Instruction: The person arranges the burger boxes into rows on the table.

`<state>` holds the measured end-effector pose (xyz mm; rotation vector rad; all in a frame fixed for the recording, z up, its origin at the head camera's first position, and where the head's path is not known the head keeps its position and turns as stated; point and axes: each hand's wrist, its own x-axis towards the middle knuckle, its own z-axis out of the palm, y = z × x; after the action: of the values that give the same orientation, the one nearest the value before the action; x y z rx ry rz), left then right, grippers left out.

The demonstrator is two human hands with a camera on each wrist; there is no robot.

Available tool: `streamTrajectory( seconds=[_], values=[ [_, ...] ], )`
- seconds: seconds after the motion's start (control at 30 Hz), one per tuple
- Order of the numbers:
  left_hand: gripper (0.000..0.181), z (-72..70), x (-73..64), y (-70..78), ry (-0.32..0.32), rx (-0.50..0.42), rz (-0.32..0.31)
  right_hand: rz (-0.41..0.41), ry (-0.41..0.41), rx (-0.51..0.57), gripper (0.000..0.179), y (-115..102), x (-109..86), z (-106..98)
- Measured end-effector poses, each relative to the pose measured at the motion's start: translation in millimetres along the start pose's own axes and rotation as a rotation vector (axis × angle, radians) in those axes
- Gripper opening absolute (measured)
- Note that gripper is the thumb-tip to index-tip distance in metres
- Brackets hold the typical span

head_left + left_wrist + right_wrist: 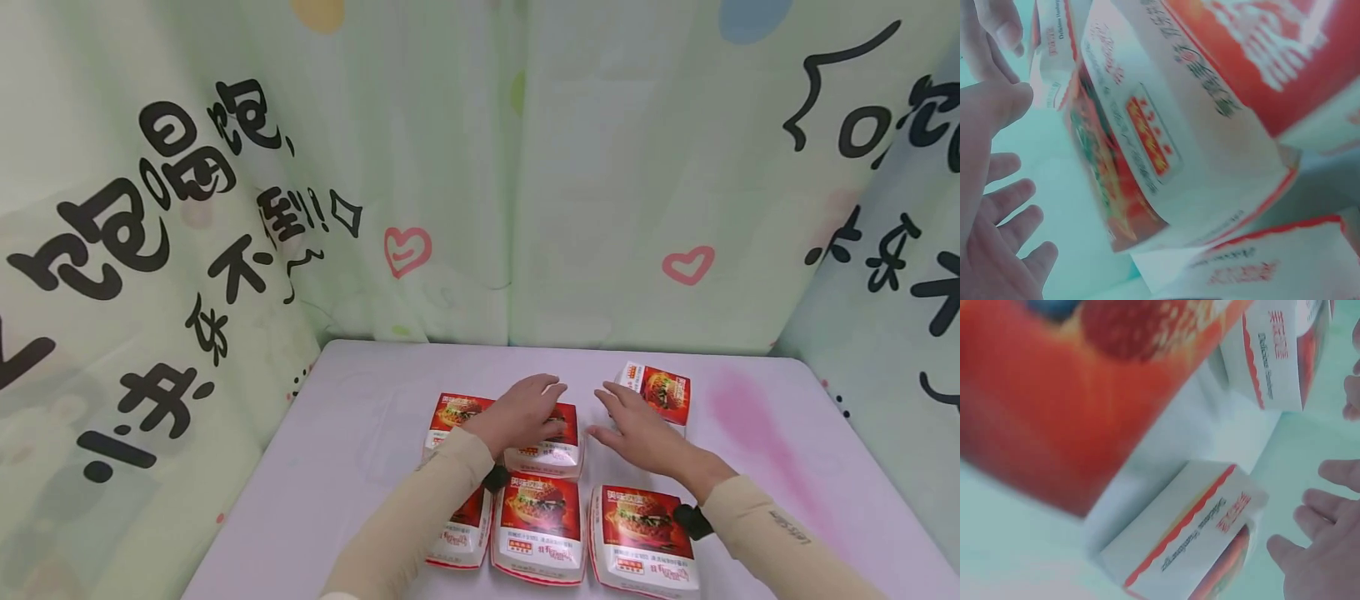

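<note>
My left hand (523, 414), its fingers spread and loosely bent, hovers over the back middle burger box (551, 457). Part of that box and of the back left burger box (459, 408) is hidden behind it. In the left wrist view nothing lies between its thumb and fingers (1013, 200). My right hand (637, 429) reaches beside the far right burger box (666, 393), fingers stretched out, partly covering it. The right wrist view shows these fingers (1319, 503) apart from the burger box (1191, 525) near them. All the boxes are white with red burger pictures.
In front stand a left burger box (463, 533) partly under my sleeve, a middle burger box (540, 525) and a right burger box (643, 533). The white table (360, 417) has a pink stain on its right. Printed curtains (585, 167) hang around it.
</note>
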<state>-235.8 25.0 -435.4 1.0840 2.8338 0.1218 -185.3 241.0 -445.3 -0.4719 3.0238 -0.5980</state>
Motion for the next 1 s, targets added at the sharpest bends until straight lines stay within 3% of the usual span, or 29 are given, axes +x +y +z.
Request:
streamTrajectory(
  seconds=[0.23, 0.47, 0.8, 1.0],
  values=[
    [0.068, -1.5, 16.6, 11.6, 0.027, 0.014, 0.015, 0.070, 0.051, -0.031, 0.072, 16.5, -0.8, -6.2],
    [0.066, -3.4, 34.1, 25.1, 0.045, 0.097, 0.039, 0.103, 0.071, -0.040, 0.081, 33.9, -0.1, -10.6],
    [0.069, -5.1, 53.8, 46.3, 0.044, 0.193, 0.047, 0.162, 0.035, -0.087, 0.092, 56.5, 0.5, -12.8],
    [0.068, -5.5, 63.3, 54.0, 0.001, 0.202, 0.007, 0.172, 0.014, -0.105, 0.094, 64.3, 2.0, -15.9]
  ],
)
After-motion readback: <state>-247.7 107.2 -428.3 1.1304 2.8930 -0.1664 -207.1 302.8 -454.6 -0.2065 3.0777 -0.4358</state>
